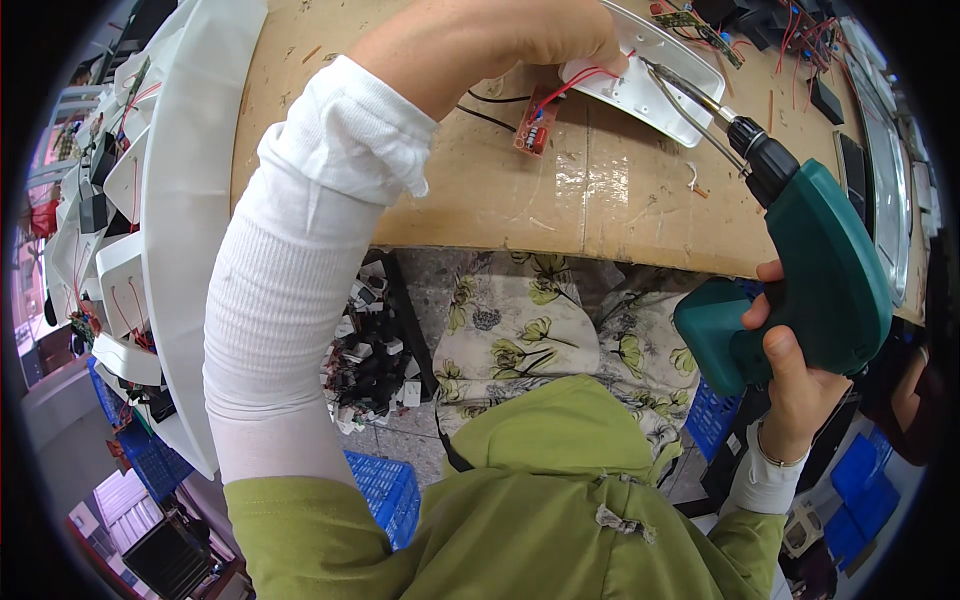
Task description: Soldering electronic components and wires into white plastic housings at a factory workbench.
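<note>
I see the right hand (795, 385) wrapped tight around the green power screwdriver (810, 270), its bit tip on the white plastic housing (650, 75) near the wooden bench's (420, 190) far edge. The left hand (540, 35) presses that housing down, fingers closed over its near end. A small red circuit board (535, 125) lies just beside it on red wires; bare bench remains toward the near edge.

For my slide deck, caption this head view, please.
Left hand steadies a white housing while right hand aims a green drill.

A scuffed wooden workbench (520, 200) stands over grey floor (400, 425) and blue crates (385, 490).
</note>
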Action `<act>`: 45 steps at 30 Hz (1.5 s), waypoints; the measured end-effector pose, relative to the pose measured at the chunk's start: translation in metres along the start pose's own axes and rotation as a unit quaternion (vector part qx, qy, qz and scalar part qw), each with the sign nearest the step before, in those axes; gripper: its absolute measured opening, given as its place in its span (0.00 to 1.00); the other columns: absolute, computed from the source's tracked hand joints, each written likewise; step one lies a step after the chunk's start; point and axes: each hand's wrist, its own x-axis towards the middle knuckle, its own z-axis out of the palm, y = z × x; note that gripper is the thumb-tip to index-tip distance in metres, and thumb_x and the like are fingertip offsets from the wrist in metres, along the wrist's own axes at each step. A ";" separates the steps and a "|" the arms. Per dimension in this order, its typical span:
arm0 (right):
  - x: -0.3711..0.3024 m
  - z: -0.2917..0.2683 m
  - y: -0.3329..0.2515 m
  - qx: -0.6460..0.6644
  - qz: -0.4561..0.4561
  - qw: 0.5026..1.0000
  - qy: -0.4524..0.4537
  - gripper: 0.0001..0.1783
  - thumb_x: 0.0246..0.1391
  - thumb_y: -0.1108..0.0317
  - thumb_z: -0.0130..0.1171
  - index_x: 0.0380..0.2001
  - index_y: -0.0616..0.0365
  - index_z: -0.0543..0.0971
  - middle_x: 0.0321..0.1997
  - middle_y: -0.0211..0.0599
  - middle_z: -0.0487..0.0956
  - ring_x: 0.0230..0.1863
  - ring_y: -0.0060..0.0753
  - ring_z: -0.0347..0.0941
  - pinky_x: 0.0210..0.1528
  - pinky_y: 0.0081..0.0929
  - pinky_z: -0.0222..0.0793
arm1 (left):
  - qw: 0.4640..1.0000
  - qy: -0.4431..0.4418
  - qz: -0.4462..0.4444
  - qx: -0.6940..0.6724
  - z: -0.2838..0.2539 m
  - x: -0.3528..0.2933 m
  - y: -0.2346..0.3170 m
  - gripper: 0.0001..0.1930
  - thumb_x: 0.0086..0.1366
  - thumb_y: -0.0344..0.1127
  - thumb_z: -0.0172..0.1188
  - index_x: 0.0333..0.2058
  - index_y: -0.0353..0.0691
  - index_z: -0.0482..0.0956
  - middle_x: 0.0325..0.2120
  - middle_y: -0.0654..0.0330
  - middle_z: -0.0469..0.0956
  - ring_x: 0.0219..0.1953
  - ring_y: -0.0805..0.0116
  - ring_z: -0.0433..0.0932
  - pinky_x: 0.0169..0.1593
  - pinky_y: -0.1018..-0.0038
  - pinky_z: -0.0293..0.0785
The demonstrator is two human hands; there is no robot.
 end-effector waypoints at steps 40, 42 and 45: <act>-0.026 -0.014 0.002 0.047 -0.039 0.998 0.035 0.39 0.43 0.50 0.60 0.50 0.71 0.62 0.41 0.51 0.71 0.26 0.24 0.68 0.28 0.18 0.64 | 0.991 0.097 0.082 -0.050 0.014 -0.022 -0.017 0.09 0.46 0.30 0.58 0.26 0.31 0.76 0.22 0.56 0.76 0.27 0.71 0.74 0.31 0.77 0.68; -0.028 -0.017 0.002 0.051 -0.047 0.997 0.039 0.39 0.43 0.49 0.60 0.50 0.71 0.62 0.42 0.51 0.71 0.27 0.24 0.68 0.28 0.18 0.64 | 0.990 0.109 0.053 -0.077 0.015 -0.026 -0.019 0.08 0.46 0.30 0.58 0.25 0.32 0.75 0.24 0.56 0.75 0.28 0.69 0.73 0.32 0.75 0.67; -0.030 -0.019 0.003 0.051 -0.052 0.996 0.049 0.39 0.44 0.49 0.60 0.50 0.71 0.62 0.42 0.51 0.70 0.27 0.23 0.68 0.27 0.17 0.64 | 0.989 0.103 0.024 -0.102 0.016 -0.032 -0.024 0.10 0.47 0.31 0.59 0.29 0.34 0.75 0.27 0.59 0.73 0.29 0.71 0.71 0.33 0.75 0.66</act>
